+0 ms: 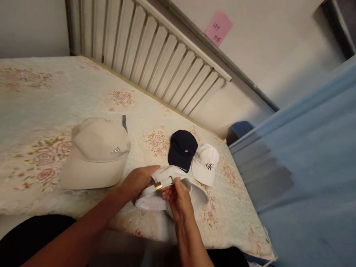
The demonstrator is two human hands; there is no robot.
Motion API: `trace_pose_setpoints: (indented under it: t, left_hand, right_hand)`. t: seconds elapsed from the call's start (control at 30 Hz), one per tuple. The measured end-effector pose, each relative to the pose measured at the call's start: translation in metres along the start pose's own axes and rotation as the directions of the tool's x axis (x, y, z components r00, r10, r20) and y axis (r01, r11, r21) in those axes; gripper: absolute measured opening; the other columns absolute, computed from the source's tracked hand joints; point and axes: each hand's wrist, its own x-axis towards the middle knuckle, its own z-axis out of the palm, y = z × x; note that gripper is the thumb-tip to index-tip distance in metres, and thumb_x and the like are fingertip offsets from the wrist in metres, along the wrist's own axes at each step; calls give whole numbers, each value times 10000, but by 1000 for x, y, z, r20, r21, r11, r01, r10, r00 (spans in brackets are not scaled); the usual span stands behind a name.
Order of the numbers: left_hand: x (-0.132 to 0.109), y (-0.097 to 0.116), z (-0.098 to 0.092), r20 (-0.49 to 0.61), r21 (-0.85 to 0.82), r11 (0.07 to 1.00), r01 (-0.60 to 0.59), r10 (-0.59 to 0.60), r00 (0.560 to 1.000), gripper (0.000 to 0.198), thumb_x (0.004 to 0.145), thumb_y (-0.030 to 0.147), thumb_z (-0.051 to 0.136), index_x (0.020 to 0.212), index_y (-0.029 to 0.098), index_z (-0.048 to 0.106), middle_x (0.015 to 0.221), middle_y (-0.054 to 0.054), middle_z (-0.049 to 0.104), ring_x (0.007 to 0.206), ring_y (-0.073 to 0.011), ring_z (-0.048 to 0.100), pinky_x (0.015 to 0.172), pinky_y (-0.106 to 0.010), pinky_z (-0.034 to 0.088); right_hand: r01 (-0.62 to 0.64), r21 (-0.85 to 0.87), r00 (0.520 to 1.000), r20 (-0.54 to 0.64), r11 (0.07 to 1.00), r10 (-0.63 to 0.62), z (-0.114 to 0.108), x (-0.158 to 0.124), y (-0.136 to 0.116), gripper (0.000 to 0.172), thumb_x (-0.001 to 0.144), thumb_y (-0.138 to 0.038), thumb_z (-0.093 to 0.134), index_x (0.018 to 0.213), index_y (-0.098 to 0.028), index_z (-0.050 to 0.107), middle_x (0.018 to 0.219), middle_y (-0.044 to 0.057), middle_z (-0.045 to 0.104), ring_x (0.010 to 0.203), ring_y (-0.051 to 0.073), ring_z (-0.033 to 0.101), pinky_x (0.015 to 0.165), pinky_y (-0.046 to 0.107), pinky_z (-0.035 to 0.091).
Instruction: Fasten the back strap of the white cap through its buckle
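Observation:
A white cap (152, 202) is held above the front edge of the flowered cloth, its back strap and gold-coloured buckle (158, 185) facing up. My left hand (141, 180) grips the cap's left side, its fingertips partly hidden behind the fabric. My right hand (178, 192) pinches the strap near a small ring, right of the buckle. Beyond lie a dark navy cap (182, 146) and a white cap with black letters (207, 164), close beside each other. A beige cap (98, 149) rests on the cloth to the left.
The flowered cloth (139, 107) covers a wide surface. A white radiator (148, 50) runs along the wall behind it. A pink note (218, 28) is on the wall. At the right hangs a blue curtain (309, 173), with a dark blue object (240, 130) near its left end.

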Motion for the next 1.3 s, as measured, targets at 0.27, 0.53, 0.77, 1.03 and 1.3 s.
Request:
trace_pose_setpoints:
  t: [0.27, 0.53, 0.77, 1.03, 1.3]
  left_hand:
    - [2, -3, 0, 15, 25, 1000, 17, -17, 1000, 332, 816, 234, 417, 1057, 217, 646, 1117, -54, 690, 1032, -216, 621, 900, -298, 441]
    - [3, -5, -3, 35, 2, 1000, 27, -27, 999, 351, 814, 215, 411, 1076, 222, 645, 1078, -48, 704, 1009, -204, 639, 867, -292, 469]
    - [2, -3, -5, 5, -112, 988, 106, -106, 994, 454, 755, 191, 432, 1175, 190, 606, 1192, -54, 659, 1101, -195, 599, 932, -303, 453]
    - [3, 6, -12, -67, -334, 927, 173, -206, 976, 404, 761, 315, 522, 1125, 165, 615, 1160, -96, 666, 1023, -218, 631, 911, -362, 473]
    - [-10, 24, -26, -380, -491, 870, 49, -265, 886, 280, 867, 377, 468, 678, 187, 549, 615, 13, 572, 584, -120, 549, 605, -245, 450]
  right_hand:
    - [-39, 188, 990, -125, 981, 63, -9, 9, -20, 435, 714, -581, 656, 765, -155, 585, 630, 38, 681, 568, 147, 655, 551, 251, 525]
    - [-115, 391, 974, -135, 913, 181, 8, 10, -27, 131, 839, -240, 550, 874, -130, 613, 817, 83, 735, 797, 177, 696, 778, 354, 556]
    - [-121, 411, 971, -140, 904, 193, 7, 5, -32, 51, 779, -142, 546, 789, -155, 595, 750, 59, 719, 829, 171, 691, 859, 359, 531]
    - [-14, 456, 980, -171, 890, 103, 2, 1, -42, 131, 773, -115, 530, 874, -149, 606, 853, 65, 729, 966, 168, 667, 948, 368, 491]
    - [102, 476, 968, -250, 873, 23, 1, 4, -43, 146, 803, -114, 502, 875, -174, 614, 805, 28, 733, 903, 139, 683, 979, 362, 470]
